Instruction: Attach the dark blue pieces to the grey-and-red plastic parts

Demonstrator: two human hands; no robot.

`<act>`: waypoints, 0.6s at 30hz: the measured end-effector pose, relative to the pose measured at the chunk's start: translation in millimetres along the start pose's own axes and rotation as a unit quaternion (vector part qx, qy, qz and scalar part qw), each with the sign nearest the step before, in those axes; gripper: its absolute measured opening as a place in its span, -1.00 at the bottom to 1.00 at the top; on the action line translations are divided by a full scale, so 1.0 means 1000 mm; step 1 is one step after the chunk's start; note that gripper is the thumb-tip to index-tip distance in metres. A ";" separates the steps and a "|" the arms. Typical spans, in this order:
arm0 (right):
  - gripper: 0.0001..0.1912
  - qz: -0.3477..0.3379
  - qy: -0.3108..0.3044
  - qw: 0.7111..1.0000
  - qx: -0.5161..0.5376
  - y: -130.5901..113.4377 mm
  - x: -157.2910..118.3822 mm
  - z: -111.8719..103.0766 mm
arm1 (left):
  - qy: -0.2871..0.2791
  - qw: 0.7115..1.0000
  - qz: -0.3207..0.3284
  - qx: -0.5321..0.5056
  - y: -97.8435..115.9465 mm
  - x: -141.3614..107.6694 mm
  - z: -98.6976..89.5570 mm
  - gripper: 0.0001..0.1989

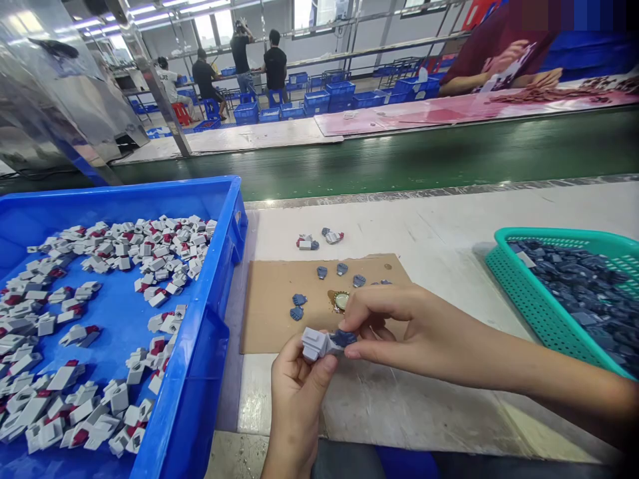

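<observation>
My left hand (pixel 302 392) pinches a light grey blocky plastic part (pixel 315 343) between thumb and fingers. At its right end, my right hand (pixel 394 326) grips a small dark blue-grey plastic piece (pixel 343 338) against the grey part; whether the two are joined I cannot tell. Beneath and beyond my hands lies a cardboard sheet (pixel 269 293). Several loose dark blue-grey pieces (pixel 359 281) are scattered on it, near a bottle cap (pixel 342 301) in a brown wet patch. Just past the cardboard sit two grey parts (pixel 307 242) with dark pieces on them.
On the left stands a large blue bin (pixel 192 399) with many grey and red parts. At right, a green basket (pixel 504 279) holds dark pieces. A green conveyor belt (pixel 399 150) runs behind the table; across it a co-worker's hands (pixel 544 78) are over brown parts.
</observation>
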State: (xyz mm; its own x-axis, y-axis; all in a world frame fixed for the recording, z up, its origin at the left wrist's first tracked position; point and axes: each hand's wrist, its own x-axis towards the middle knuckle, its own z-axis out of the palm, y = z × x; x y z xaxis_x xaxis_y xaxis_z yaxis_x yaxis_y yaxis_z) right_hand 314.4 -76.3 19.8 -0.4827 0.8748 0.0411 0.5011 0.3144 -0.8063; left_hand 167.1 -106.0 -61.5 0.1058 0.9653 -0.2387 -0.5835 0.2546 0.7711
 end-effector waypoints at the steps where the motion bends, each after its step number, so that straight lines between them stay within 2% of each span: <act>1: -0.89 -0.007 -0.004 1.000 -0.024 -0.003 0.000 -0.002 | 0.004 1.000 0.000 0.005 0.000 0.000 0.000 -0.76; 4: -0.97 -0.022 -0.034 0.997 -0.063 -0.011 0.002 -0.009 | 0.007 1.000 0.013 0.020 -0.001 -0.002 0.001 -0.76; 7: -0.97 -0.028 -0.067 0.996 -0.057 -0.013 0.005 -0.013 | 0.002 0.999 0.022 0.031 -0.001 -0.003 0.002 -0.77; 9: -0.97 -0.033 -0.061 0.996 -0.064 -0.010 0.005 -0.012 | 0.003 0.999 0.021 0.028 -0.001 -0.002 0.002 -0.78; 13: -0.84 -0.097 0.029 0.989 -0.112 0.004 0.001 0.008 | -0.004 1.000 0.006 -0.010 0.000 0.002 -0.002 -0.78; 16: -0.61 -0.165 0.120 0.964 -0.173 0.015 -0.001 0.032 | -0.002 0.999 -0.006 -0.041 0.001 0.004 -0.006 -0.77; 18: -0.55 -0.179 0.167 0.945 -0.215 0.019 0.001 0.045 | -0.008 0.998 -0.012 -0.063 0.001 0.005 -0.008 -0.80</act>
State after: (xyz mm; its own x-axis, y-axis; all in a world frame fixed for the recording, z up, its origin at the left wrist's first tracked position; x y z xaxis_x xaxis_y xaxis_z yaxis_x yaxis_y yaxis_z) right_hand 290.5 -85.9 -21.9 -0.4593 0.7289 0.5077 0.6290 0.6705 -0.3936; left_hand 160.6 -101.5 -66.3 0.1336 0.9598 -0.2469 -0.6768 0.2703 0.6848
